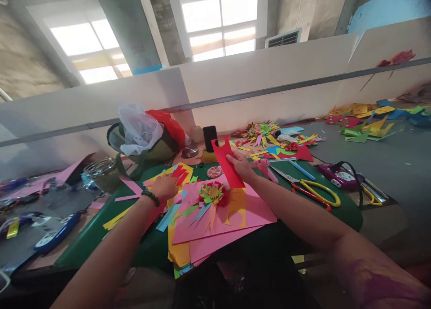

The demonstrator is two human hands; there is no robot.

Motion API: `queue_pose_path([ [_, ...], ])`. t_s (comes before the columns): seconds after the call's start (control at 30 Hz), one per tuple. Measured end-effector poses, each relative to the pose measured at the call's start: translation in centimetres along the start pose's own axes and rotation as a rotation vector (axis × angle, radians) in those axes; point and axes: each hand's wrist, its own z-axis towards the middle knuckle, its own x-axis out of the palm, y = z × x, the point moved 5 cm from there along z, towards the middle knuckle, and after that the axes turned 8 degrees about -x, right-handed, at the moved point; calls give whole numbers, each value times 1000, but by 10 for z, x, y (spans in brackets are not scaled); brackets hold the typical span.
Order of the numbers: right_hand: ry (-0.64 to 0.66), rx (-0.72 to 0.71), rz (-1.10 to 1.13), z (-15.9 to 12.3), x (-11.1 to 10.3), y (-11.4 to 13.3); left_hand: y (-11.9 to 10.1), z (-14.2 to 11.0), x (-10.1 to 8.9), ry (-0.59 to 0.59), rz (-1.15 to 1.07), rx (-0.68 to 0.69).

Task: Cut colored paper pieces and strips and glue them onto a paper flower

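Observation:
My right hand [240, 164] is closed on a red sheet of paper [230, 167], held tilted above the table, with a curved cut-out at its top edge. My left hand [166, 186], a dark beaded bracelet on its wrist, lies over red paper strips [182, 171] on yellow paper at the left. Its fingers look stretched out, though the tips are partly hidden. Between the hands a layered paper flower [213, 192] with a yellow centre and colourful strips rests on pink sheets [193, 228]. Beside it is a yellow paper piece [237, 206] with round cut-outs.
Scissors with yellow handles [321, 192], red-handled scissors [313, 199], a pink glue gun [266, 169] and a purple stapler-like tool [338, 176] lie at the right. Behind stand a phone [210, 138] and a bag [161, 141]. Paper flowers [262, 132] lie further back.

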Motion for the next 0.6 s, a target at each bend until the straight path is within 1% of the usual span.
queue_pose_path([
  [0.1,-24,-29,-26,0,2,-3,-45,-5,0,0,-99,162],
  [0.13,-36,-45,-38,0,2,-4,-61,-6,2,47,-260,220],
  [0.17,-48,-62,-51,0,3,-4,-75,-8,9,163,-441,224],
  [0.23,-62,-95,-79,-1,5,-4,-97,-11,32,450,-814,138],
  [0.3,-57,-120,-110,-3,6,-1,-109,-11,51,521,-930,121],
  [0.37,-37,-134,-136,-5,6,2,-108,-7,66,537,-1026,104],
  [0.43,-23,-141,-152,-6,3,6,-99,0,73,529,-1137,78],
  [0.5,3,-173,-200,-8,0,11,-87,9,73,500,-1249,50],
  [0.53,38,-200,-234,-10,1,14,-81,12,71,480,-1302,38],
  [0.6,154,-266,-305,-13,5,21,-73,17,66,445,-1393,25],
])
